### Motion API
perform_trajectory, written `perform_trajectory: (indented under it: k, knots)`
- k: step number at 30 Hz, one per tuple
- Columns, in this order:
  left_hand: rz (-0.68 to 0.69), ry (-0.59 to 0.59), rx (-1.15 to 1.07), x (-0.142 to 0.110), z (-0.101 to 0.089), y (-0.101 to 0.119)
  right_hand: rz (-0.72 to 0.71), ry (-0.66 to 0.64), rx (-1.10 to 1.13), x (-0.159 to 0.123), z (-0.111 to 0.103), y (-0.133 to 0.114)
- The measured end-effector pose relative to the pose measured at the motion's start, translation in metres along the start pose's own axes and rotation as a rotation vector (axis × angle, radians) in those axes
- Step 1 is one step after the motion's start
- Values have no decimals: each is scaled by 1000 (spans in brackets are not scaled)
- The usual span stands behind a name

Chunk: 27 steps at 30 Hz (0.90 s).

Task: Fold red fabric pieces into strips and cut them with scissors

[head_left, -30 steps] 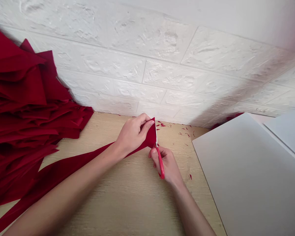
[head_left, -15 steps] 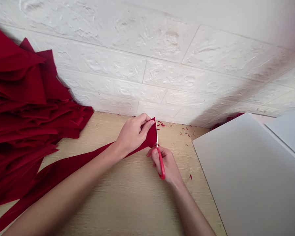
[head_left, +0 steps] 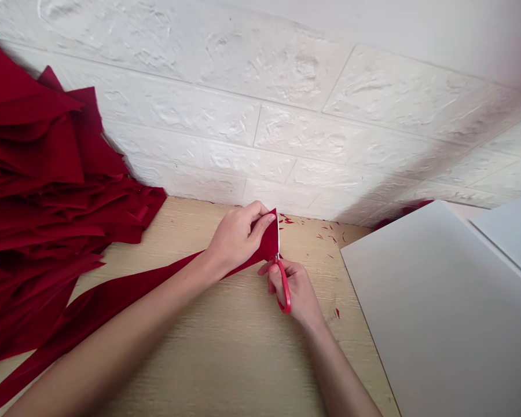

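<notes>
light wood tabletop [head_left: 226, 359] | red fabric pile [head_left: 39, 231] | red snippets [head_left: 337, 313] | white panel [head_left: 438, 313]

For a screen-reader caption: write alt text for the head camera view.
The left hand pinches a red fabric strip while the right hand cuts it with red-handled scissors on a wooden table. A heap of red fabric lies at left against a white brick-textured wall.

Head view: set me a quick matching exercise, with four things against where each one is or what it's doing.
Column 1:
1. left hand
2. right hand
3. pile
4. board

Column 2:
A. holding the red-handled scissors
B. at far right
C. pinching the red strip
D. heaped at left against the wall

Pairs: 1-C, 2-A, 3-D, 4-B
</notes>
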<state>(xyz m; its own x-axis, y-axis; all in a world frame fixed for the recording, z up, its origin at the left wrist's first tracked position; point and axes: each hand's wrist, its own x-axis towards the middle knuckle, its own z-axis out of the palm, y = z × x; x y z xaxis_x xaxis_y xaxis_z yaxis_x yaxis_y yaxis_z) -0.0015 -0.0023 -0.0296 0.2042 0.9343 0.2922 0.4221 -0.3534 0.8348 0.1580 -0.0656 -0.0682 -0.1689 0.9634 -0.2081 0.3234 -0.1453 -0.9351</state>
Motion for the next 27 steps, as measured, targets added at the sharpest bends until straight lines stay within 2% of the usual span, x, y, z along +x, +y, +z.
perform_trajectory:
  k: [6,19,27]
  knots:
    - [0,-27,15,-1,1,0,-65,63,-54,-1,2,0]
    - [-11,-38,2,-1,2,0,17,29,-10,0,-1,3]
    - [-11,-60,4,-2,4,0,-50,66,-74,0,2,5]
